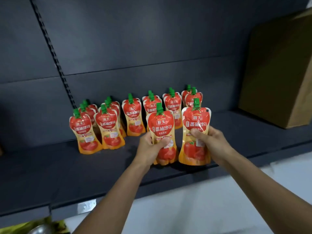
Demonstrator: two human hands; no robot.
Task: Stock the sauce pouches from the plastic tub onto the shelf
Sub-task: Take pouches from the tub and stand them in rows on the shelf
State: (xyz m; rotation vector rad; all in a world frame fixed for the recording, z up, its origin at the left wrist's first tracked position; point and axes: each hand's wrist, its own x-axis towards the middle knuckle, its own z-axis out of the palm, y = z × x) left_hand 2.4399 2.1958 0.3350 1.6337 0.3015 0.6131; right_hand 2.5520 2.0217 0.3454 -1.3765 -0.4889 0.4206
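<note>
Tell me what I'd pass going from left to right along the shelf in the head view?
Front-left tomato sauce pouch → second pouch row → middle pouch row → left hand → left-hand pouch → right-hand pouch → right hand → cardboard box.

The far pouches show only caps and shoulders behind the near ones. Fingers of the left hand and right hand are hidden behind the 2 held pouches. The right edge cuts the cardboard box. The shelf label is blurred; the yellow thing, near left, is blurred and cut off.
</note>
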